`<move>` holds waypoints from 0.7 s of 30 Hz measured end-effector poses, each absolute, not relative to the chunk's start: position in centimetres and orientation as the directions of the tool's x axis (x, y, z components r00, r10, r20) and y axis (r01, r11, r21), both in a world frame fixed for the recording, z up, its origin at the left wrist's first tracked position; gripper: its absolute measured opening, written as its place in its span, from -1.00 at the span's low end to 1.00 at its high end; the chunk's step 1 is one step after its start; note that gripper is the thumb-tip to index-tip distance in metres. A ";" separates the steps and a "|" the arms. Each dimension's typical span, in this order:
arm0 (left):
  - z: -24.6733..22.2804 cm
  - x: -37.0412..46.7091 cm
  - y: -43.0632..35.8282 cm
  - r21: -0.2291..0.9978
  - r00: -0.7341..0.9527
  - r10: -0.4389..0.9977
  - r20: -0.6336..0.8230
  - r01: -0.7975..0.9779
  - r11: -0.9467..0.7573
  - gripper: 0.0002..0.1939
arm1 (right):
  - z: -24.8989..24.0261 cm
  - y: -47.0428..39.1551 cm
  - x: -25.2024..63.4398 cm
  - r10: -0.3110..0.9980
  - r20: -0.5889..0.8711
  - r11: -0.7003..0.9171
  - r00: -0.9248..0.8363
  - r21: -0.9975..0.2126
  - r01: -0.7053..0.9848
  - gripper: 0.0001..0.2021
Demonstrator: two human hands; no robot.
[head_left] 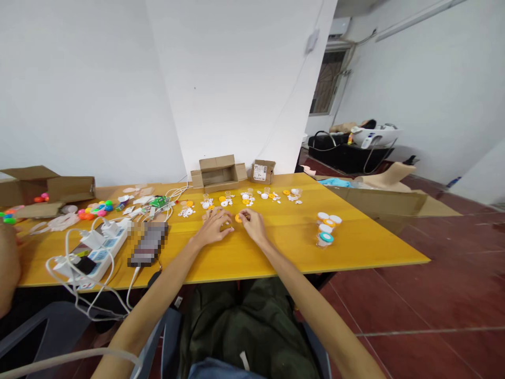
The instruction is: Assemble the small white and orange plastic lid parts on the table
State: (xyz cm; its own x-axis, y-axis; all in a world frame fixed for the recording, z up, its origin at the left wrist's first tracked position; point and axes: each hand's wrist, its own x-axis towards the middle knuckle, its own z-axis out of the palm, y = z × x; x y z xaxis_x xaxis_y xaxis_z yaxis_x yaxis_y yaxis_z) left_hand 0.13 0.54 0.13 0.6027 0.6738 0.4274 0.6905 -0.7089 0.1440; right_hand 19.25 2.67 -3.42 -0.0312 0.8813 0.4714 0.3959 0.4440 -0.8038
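My right hand (253, 223) pinches a small orange disc (238, 218) between thumb and fingers, just above the tabletop. To its left, my left hand (215, 226) is over the table with its thumb apart from its bent fingers; nothing shows between them, though its fingertips partly cover what lies beneath. Beyond both hands runs a row of small clear cups (266, 190) with white discs (245, 197), orange discs (286, 192) and small white pieces (187, 212). At the right stand several lidded containers, the nearest with a teal and white lid (326, 237).
An open cardboard box (219, 175) and a smaller box (263, 171) stand against the wall. On the left are a power strip (104, 255) with tangled white cables, a phone (149, 245), coloured balls (94, 210) and another person's arm (8, 263). The table's right edge borders a large carton (379, 202).
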 end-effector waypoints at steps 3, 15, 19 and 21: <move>0.0 0.2 0.5 0.121 0.639 0.653 0.406 0.670 -0.732 -0.83 | -3.9 2.9 19.5 0.860 0.510 0.441 -0.016 -0.726 0.527 -0.86; 0.3 0.5 0.2 0.144 0.654 0.658 0.373 0.659 -0.738 -0.77 | -3.7 2.1 18.9 0.879 0.470 0.400 -0.079 -0.639 0.657 -0.79; 0.4 0.5 0.2 0.151 0.640 0.655 0.401 0.659 -0.736 -0.77 | -3.2 1.6 19.0 0.878 0.449 0.429 -0.165 -0.587 0.687 -0.83; 0.4 0.5 0.3 0.156 0.634 0.652 0.416 0.657 -0.738 -0.78 | -2.9 1.4 19.1 0.879 0.436 0.428 -0.192 -0.546 0.720 -0.83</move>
